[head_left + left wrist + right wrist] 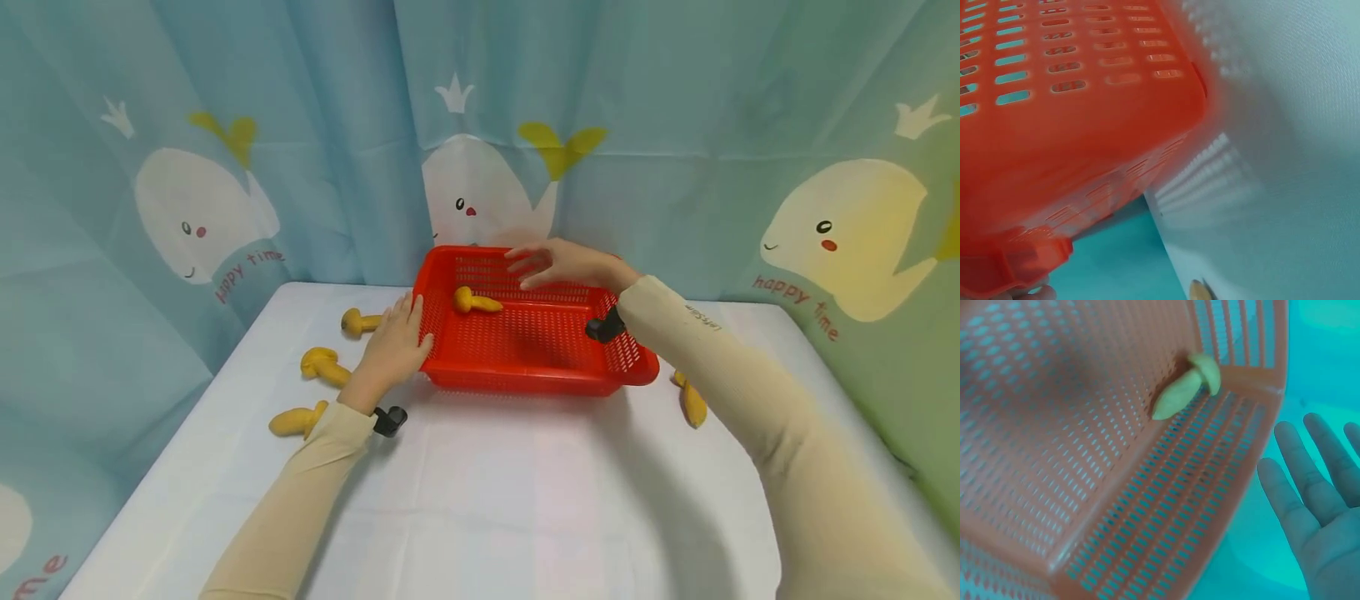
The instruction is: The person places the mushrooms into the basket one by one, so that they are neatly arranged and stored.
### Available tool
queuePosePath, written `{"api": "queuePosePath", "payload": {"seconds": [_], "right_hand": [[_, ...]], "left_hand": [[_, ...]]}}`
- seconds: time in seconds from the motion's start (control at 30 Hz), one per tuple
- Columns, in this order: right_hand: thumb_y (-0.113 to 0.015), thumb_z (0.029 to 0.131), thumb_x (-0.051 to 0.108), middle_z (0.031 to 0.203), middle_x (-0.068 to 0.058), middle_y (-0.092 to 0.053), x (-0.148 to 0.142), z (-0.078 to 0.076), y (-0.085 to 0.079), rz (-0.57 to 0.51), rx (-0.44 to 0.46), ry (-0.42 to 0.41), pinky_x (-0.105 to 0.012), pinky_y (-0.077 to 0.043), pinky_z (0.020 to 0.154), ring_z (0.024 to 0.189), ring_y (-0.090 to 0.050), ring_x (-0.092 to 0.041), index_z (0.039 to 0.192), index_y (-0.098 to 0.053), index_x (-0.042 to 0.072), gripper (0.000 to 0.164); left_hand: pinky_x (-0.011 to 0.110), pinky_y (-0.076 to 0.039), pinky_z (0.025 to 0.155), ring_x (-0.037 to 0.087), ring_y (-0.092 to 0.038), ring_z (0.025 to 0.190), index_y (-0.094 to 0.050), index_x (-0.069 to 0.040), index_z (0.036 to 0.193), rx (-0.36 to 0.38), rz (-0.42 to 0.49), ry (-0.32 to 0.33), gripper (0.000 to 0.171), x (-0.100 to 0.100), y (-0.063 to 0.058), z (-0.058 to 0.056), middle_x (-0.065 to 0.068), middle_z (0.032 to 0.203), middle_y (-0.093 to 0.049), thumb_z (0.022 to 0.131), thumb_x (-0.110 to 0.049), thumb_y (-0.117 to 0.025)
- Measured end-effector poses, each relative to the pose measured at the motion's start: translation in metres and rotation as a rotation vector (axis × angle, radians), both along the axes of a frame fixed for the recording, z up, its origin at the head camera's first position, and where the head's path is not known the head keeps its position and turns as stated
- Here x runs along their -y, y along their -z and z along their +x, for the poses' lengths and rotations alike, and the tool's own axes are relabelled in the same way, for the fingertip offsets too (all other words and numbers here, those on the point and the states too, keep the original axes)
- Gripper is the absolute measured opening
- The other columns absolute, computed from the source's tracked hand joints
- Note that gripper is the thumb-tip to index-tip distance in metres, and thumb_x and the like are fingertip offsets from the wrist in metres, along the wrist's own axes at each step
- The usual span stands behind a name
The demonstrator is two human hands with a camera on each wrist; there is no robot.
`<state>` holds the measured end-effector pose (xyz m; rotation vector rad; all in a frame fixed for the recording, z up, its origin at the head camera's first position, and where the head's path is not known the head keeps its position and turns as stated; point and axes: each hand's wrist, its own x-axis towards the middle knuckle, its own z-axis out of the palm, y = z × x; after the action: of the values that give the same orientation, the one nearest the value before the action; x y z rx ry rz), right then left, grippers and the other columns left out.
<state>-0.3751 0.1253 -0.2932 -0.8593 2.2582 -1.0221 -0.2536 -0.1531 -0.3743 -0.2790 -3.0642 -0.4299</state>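
Note:
A red plastic basket stands on the white table, with one yellow mushroom lying at its far left inside. My left hand touches the basket's left rim, fingers extended. Above the basket's far side hovers my right hand, fingers spread and holding nothing. The right wrist view shows the same mushroom near a basket corner and the right hand beyond the rim. In the left wrist view, the basket's wall covers most of the left hand; only fingertips show.
Left of the basket lie a yellow mushroom, a second mushroom and a third mushroom, partly behind the left arm. Another yellow mushroom lies right of the basket beside the right sleeve. A whale-printed curtain hangs behind the table.

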Motion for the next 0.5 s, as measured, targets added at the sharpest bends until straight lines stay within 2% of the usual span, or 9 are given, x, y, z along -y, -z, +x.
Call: {"api": "queuePosePath", "payload": {"seconds": [0.13, 0.27, 0.5], "right_hand": [[-0.065, 0.088, 0.018, 0.136, -0.011, -0.053, -0.018, 0.028, -0.016, 0.022, -0.035, 0.009, -0.038, -0.049, 0.099, 0.118, -0.058, -0.025, 0.139, -0.044, 0.015, 0.056], [-0.065, 0.088, 0.019, 0.134, -0.013, -0.055, -0.034, 0.049, -0.025, 0.043, -0.061, 0.038, -0.038, -0.051, 0.096, 0.116, -0.059, -0.025, 0.14, -0.043, 0.011, 0.056], [-0.064, 0.089, 0.022, 0.13, -0.013, -0.057, -0.07, 0.08, -0.03, 0.075, -0.046, 0.164, -0.045, -0.047, 0.099, 0.114, -0.059, -0.023, 0.139, -0.043, 0.01, 0.055]], "left_hand": [[0.05, -0.01, 0.119, 0.038, -0.01, 0.145, -0.012, 0.005, 0.148, 0.012, -0.002, 0.001, 0.067, 0.001, -0.002, 0.0, 0.023, 0.157, -0.009, 0.096, -0.026, -0.041], [0.051, -0.01, 0.119, 0.038, -0.01, 0.145, -0.011, 0.004, 0.149, 0.017, -0.027, 0.0, 0.067, 0.006, -0.001, -0.003, 0.023, 0.157, -0.007, 0.097, -0.027, -0.04], [0.052, -0.011, 0.118, 0.039, -0.011, 0.145, -0.012, 0.006, 0.148, 0.008, -0.033, 0.006, 0.068, 0.011, 0.001, -0.004, 0.025, 0.156, -0.009, 0.097, -0.028, -0.041]]}}
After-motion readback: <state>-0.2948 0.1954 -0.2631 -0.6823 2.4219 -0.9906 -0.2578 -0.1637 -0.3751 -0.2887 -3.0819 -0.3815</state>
